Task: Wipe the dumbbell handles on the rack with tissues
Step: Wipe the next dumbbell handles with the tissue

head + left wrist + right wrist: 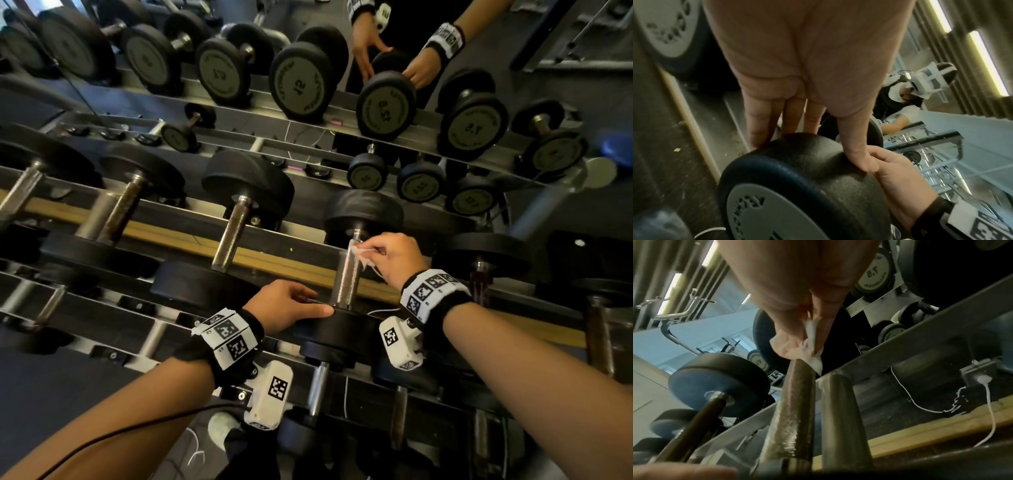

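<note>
On the rack's upper tier lies a black dumbbell with a knurled chrome handle (pixel 345 279) (pixel 791 410). My right hand (pixel 370 250) pinches a crumpled white tissue (pixel 359 253) (pixel 812 352) against the far end of that handle, just below the far head (pixel 363 212). My left hand (pixel 308 301) rests on the near head (pixel 342 330) (pixel 797 164), fingers straight over its top and thumb along its rim. In the left wrist view my right hand (pixel 900 178) shows beside the thumb.
More dumbbells (pixel 233 226) lie in a row to the left, and another (pixel 479 260) to the right. A lower tier holds smaller ones (pixel 318 383). A mirror (pixel 301 85) behind the rack reflects it. A white cable (pixel 920 407) runs beneath.
</note>
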Demonstrator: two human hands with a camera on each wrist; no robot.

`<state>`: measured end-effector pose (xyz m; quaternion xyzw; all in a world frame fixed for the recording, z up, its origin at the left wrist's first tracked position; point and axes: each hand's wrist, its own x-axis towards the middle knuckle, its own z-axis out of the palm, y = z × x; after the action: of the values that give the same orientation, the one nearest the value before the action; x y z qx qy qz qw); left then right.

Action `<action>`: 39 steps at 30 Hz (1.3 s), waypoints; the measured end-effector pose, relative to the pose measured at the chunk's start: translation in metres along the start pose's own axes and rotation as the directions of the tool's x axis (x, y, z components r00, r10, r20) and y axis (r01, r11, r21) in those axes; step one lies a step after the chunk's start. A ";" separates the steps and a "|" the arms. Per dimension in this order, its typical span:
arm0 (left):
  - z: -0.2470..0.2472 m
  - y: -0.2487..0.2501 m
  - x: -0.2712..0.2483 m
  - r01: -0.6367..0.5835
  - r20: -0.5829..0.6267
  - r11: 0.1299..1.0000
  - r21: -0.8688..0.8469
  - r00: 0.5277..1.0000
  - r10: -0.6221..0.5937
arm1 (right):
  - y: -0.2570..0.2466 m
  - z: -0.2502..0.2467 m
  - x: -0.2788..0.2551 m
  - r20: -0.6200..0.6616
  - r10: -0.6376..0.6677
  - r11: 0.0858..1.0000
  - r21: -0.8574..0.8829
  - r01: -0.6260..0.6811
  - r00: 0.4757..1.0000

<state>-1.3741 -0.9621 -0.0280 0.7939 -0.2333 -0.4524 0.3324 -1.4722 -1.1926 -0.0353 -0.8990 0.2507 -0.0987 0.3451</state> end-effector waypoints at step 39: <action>-0.008 0.022 0.004 0.005 0.180 1.000 0.021 0.984 -0.008 | 0.042 0.007 -0.024 0.106 0.482 0.711 0.533 -0.459 0.870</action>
<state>-1.3669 -0.9770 -0.0114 0.7540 -0.2643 -0.5209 0.3006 -1.5057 -1.2028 -0.0690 -0.6678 0.4397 -0.0926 0.5934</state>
